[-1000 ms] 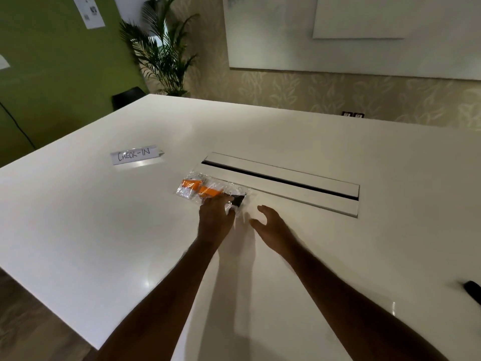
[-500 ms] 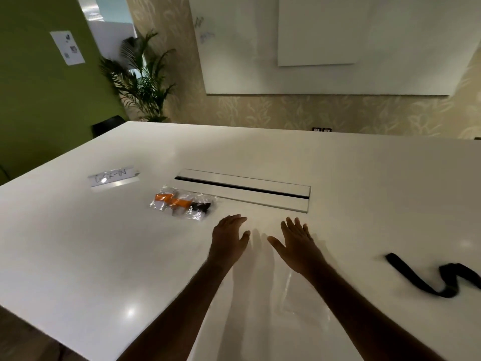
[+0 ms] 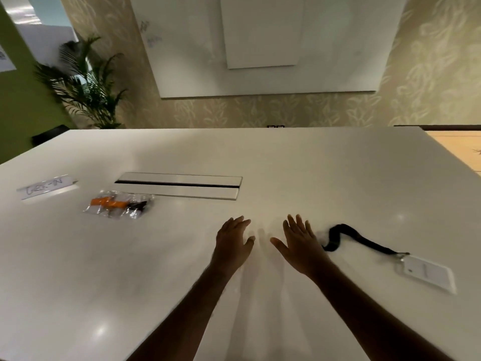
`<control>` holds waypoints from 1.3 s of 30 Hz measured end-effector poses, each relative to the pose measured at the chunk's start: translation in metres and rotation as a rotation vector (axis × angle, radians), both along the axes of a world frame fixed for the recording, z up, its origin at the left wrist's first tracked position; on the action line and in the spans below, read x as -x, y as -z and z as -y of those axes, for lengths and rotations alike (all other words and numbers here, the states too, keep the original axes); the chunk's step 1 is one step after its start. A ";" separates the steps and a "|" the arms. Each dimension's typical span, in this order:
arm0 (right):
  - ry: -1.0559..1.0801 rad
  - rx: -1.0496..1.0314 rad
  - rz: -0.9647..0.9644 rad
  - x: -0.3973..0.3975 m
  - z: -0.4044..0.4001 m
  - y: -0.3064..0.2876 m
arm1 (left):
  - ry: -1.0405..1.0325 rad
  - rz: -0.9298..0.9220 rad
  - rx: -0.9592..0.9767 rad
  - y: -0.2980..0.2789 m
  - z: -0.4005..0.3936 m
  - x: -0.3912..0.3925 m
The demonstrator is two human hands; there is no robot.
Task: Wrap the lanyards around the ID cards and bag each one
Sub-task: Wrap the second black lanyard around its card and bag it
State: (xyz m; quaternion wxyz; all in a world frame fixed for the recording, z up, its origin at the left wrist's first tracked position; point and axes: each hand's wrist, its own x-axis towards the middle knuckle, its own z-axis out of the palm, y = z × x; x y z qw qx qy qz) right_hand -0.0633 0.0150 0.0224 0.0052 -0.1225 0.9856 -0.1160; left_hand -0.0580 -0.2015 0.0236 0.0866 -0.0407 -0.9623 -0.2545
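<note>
1. Worktop [image 3: 286, 157]: a broad, smooth white slab with a faint gloss; small light reflections dot its surface.
2. Cable hatch [image 3: 179, 185]: a long, flat rectangular panel set flush into the worktop, split by a narrow dark slot.
3. Clear bag [image 3: 118, 204]: crinkled, transparent plastic lying flat on the worktop left of centre, just in front of the hatch. Inside it are an orange lanyard [image 3: 110, 203] bundled with a card, and a dark clip end at the right of the bundle; the card's details are too blurred to tell.
4. Paper label [image 3: 46, 187]: a white strip with handwritten letters, left of the bag, well apart from both hands.
5. Left hand [image 3: 233, 241]: palm down above or on the worktop, fingers straight and close together, holding nothing.
6. Right hand [image 3: 299, 243]: palm down, fingers spread and straight, thumb out to the side, holding nothing. Whether either palm touches the surface cannot be told.
7. Black lanyard [image 3: 356, 238]: a flat fabric strap lying loose in a wavy line, its near end just beside the right hand, its far end clipped to item 8.
8. ID card [image 3: 426, 273]: a white rectangular card with rounded corners, flat on the worktop at the right, unwrapped and unbagged.
</note>
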 end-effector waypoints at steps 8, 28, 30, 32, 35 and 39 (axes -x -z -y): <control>0.016 0.049 -0.055 -0.033 -0.092 0.005 | 0.100 0.027 0.001 0.016 -0.100 -0.023; 0.424 0.152 0.106 -0.080 -0.265 0.008 | 0.161 -0.054 -0.109 0.026 -0.210 -0.043; 0.439 0.115 0.166 -0.081 -0.270 0.009 | 0.169 -0.059 -0.094 0.026 -0.211 -0.044; 0.433 0.090 0.207 -0.082 -0.271 0.009 | 0.179 -0.071 -0.075 0.027 -0.211 -0.045; 0.429 0.081 0.181 -0.083 -0.269 0.008 | 0.176 -0.080 -0.064 0.027 -0.211 -0.045; 0.442 0.051 0.162 -0.081 -0.264 0.002 | 0.165 -0.093 -0.077 0.024 -0.211 -0.044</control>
